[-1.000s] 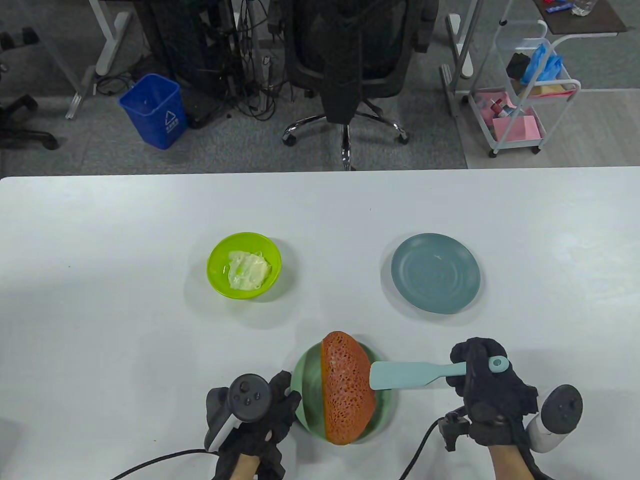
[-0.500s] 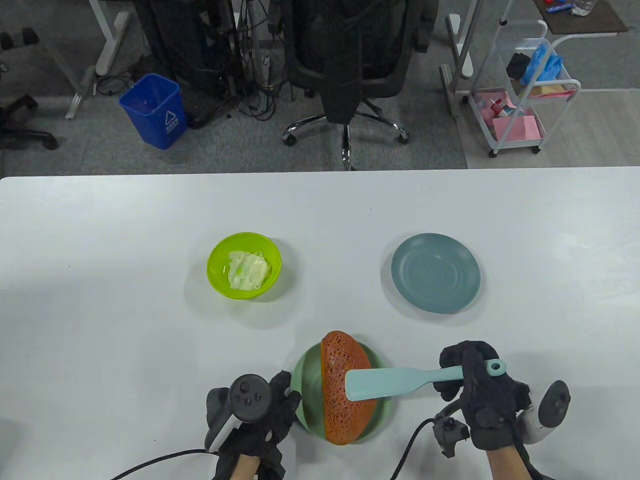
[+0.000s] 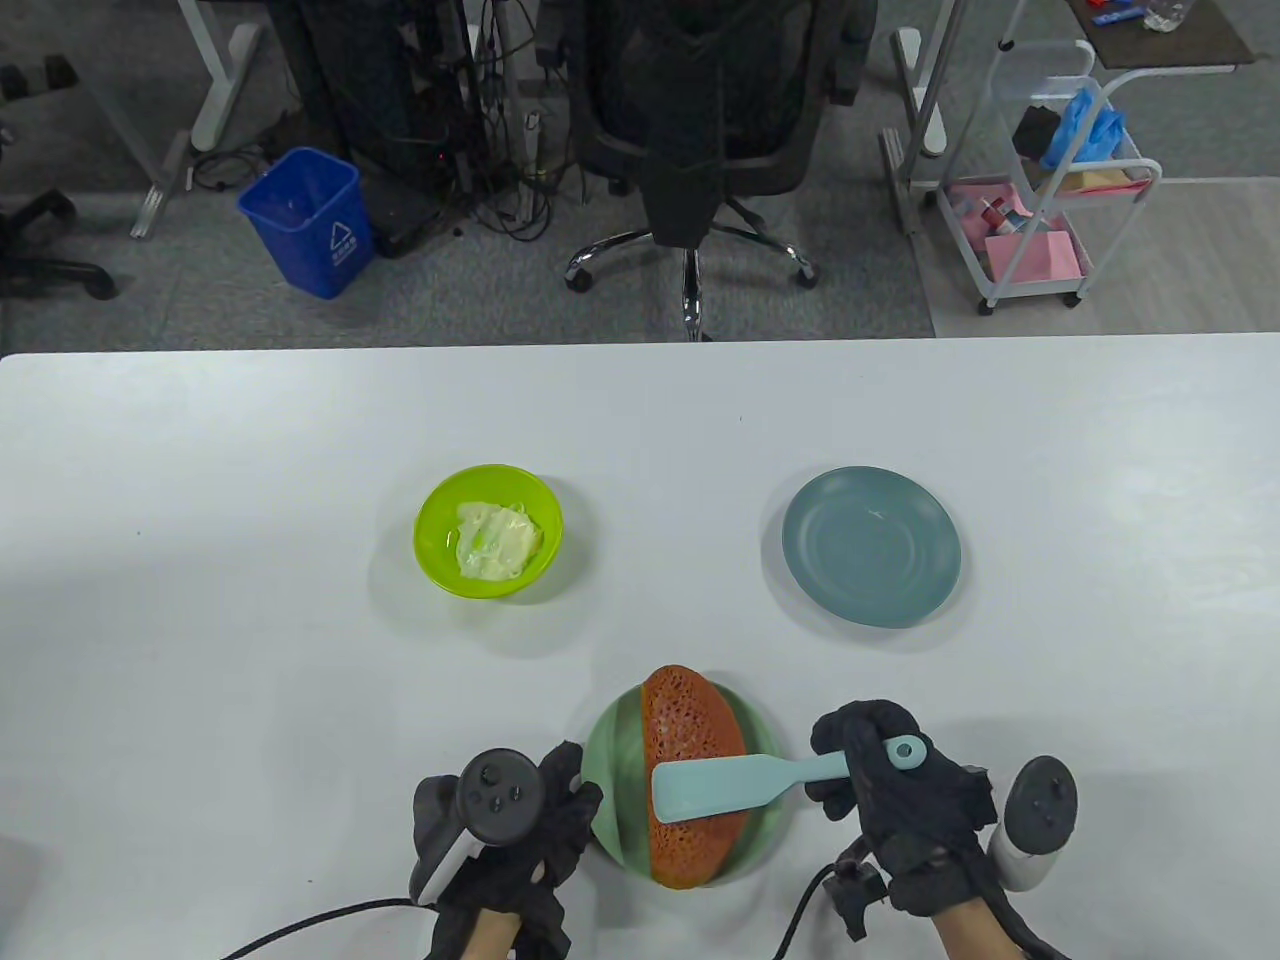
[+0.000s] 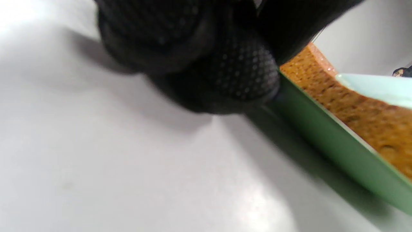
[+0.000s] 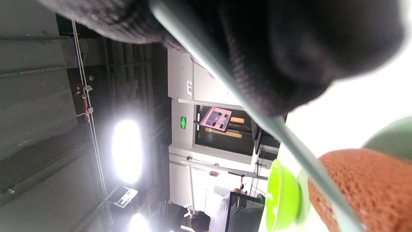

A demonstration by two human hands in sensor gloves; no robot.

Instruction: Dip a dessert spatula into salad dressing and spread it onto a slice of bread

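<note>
Teal spatula (image 3: 715, 789) lies across the bread slice (image 3: 695, 790) on the green plate (image 3: 612, 780), right hand (image 3: 890, 790) gripping its handle, left hand (image 3: 520, 815) touching the rim. Blade looks clean; dressing bowl (image 3: 488, 532) sits well apart, so spreading now would add nothing.

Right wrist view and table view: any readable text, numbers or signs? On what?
"76": on the white wall, right wrist view, lying sideways.
Green lit sign beside the doorway: too small to read.
Blue bin: white recycling symbol; characters beneath too small to read.
Spatula, bowl, plates: no text.
</note>
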